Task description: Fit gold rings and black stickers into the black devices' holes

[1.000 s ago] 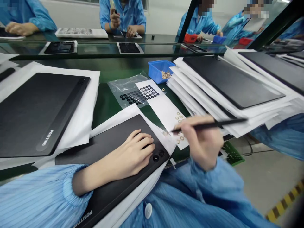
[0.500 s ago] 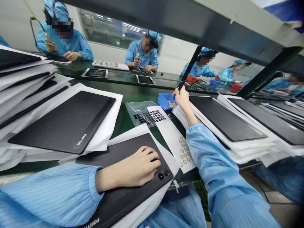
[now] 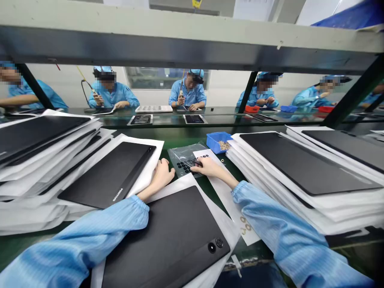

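Observation:
My left hand point(image 3: 160, 174) is stretched forward, its fingers curled on the edge of the white sheet point(image 3: 151, 160) that lies under a dark tablet point(image 3: 111, 176). My right hand point(image 3: 208, 167) is closed on a thin dark tool point(image 3: 196, 162), and the tip rests on a white strip of black rings point(image 3: 200, 157) lying over a clear bag point(image 3: 181, 156). In front of me a second dark tablet point(image 3: 168, 240) lies back side up on white paper, with two camera lenses point(image 3: 215, 245) at its near right corner. A blue bin point(image 3: 216, 140) of small brass parts stands just beyond the strip.
Stacks of tablets layered with paper lie at the left point(image 3: 36, 144) and at the right point(image 3: 300, 168). A grey shelf beam point(image 3: 192, 44) runs overhead. Across a conveyor point(image 3: 168, 120), several people in blue coats work at their own places.
My left hand left the front tablet's lens corner and reached forward to the white sheet. My right hand drew back from the blue bin to the ring strip. My view tilted upward.

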Motion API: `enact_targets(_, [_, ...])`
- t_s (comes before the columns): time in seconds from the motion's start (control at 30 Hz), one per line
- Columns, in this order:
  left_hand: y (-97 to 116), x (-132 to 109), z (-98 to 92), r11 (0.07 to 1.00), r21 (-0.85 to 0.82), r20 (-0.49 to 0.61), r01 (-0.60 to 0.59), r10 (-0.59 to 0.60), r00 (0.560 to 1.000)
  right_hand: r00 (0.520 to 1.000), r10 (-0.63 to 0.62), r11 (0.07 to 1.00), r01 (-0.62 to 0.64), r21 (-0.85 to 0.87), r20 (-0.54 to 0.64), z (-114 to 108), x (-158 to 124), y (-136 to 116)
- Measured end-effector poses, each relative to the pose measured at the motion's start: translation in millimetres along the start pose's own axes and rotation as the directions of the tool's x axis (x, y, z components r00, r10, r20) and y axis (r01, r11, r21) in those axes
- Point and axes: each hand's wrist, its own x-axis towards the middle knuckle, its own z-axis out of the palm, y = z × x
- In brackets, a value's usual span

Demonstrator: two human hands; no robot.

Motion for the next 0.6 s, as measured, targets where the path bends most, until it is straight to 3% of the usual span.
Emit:
enact_targets(0.2, [2,4,1.1,0.998,0.04,0.071,0.044,-0.046,0.996,0.994,0.066,0.996,-0.061,-0.059,0.086,5,3,10])
enact_targets(0.43, [19,24,3.8,0.994,-0.064,0.15,0.089,-0.079,0.986,0.986,0.102,0.994,-0.097,-0.04,0.133,-5,18,9])
enact_targets(0.6, [22,30,8.1,0.981,-0.17,0.167,0.095,-0.066,0.984,0.993,0.1,0.995,-0.1,0.002,0.061,-7,35,-5])
